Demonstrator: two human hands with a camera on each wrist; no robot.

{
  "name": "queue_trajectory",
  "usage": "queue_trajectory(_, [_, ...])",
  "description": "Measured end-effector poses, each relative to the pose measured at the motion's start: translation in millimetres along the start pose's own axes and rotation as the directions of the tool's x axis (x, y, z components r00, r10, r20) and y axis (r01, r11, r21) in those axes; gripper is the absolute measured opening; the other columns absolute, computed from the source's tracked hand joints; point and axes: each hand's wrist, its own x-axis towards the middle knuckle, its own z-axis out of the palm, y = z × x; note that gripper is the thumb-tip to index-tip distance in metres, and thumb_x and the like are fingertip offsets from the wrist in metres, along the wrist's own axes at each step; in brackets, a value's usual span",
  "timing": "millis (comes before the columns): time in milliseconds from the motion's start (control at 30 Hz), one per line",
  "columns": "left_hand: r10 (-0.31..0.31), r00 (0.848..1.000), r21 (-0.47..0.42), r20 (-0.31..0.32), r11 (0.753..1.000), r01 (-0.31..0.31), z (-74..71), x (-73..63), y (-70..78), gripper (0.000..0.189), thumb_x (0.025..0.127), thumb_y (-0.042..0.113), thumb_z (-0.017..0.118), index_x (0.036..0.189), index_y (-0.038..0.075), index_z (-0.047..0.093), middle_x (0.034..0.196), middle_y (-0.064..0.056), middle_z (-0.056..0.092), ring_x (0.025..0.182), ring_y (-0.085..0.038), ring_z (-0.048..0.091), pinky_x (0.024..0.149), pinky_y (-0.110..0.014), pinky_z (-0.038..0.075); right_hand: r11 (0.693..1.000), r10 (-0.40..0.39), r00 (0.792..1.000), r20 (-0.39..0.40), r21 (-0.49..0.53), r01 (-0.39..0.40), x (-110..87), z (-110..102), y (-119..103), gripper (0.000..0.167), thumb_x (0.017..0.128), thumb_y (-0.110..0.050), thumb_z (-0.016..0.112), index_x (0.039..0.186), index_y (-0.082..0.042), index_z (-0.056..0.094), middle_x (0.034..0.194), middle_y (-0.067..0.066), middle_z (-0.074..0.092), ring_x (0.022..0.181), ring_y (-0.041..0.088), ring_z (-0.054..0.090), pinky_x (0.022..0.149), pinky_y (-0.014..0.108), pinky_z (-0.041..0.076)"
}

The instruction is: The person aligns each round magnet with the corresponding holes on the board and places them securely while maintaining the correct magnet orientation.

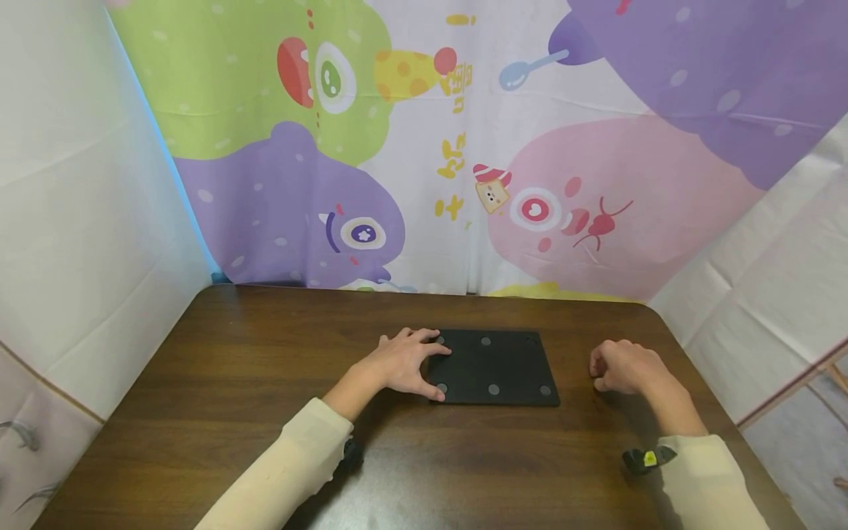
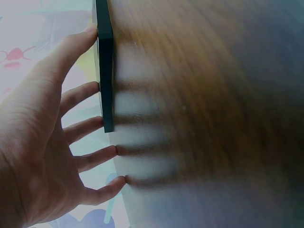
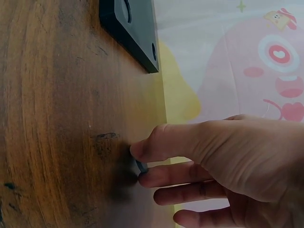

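Note:
A flat black rectangular board (image 1: 513,364) lies on the table, with several round grey discs (image 1: 493,389) set in its face. My left hand (image 1: 404,362) is spread at the board's left end. Its thumb and index finger touch the board, while the last two fingers reach past its corner in the left wrist view. Right of the board, close over the wood, is my right hand (image 1: 628,366). Between its thumb and index finger it pinches a small dark disc (image 3: 141,166), partly covered by the fingertips; the other fingers curl loosely beside it.
The brown wooden table (image 1: 265,331) has rounded far corners. Behind it hangs a cartoon-printed curtain (image 1: 424,258), with white cloth (image 1: 86,184) along the left side. A dark strapped device (image 1: 645,460) sits at the right sleeve.

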Motion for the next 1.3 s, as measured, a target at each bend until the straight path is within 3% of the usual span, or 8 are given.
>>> queue_trajectory(600, [0.004, 1.000, 0.011, 0.001, 1.000, -0.004, 0.1, 1.8, -1.2, 0.085, 0.088, 0.064, 0.090, 0.163, 0.037, 0.060, 0.185, -0.003, 0.039, 0.166, -0.046, 0.041, 0.122, -0.090, 0.032, 1.000, 0.010, 1.000, 0.004, -0.012, -0.010, 1.9, -9.3, -0.1, 0.015, 0.090, -0.018, 0.089, 0.094, -0.021, 0.074, 0.091, 0.001, 0.072, 0.084, 0.024, 0.067, 0.071, 0.049, 0.054])
queue_trajectory(967, [0.004, 1.000, 0.011, 0.006, 1.000, -0.004, -1.2, 2.2, -0.3, 0.085, 0.088, 0.065, 0.089, 0.163, 0.037, 0.060, 0.185, -0.004, 0.038, 0.166, -0.047, 0.041, 0.122, -0.090, 0.033, 0.999, -0.033, 0.993, -0.115, -0.029, 0.030, 3.7, -13.0, -1.3, 0.015, 0.088, -0.018, 0.088, 0.099, -0.018, 0.077, 0.095, 0.001, 0.080, 0.085, 0.025, 0.073, 0.070, 0.052, 0.057])
queue_trajectory(1300, [0.000, 1.000, 0.006, 0.004, 1.000, 0.000, 0.4, 0.8, -1.3, 0.085, 0.088, 0.065, 0.089, 0.163, 0.037, 0.060, 0.185, -0.003, 0.038, 0.167, -0.046, 0.040, 0.123, -0.090, 0.032, 0.999, -0.044, 0.984, -0.174, -0.026, 0.041, 11.4, -6.4, -8.5, 0.014, 0.090, -0.022, 0.085, 0.102, -0.019, 0.079, 0.094, 0.000, 0.077, 0.085, 0.027, 0.074, 0.070, 0.054, 0.058])
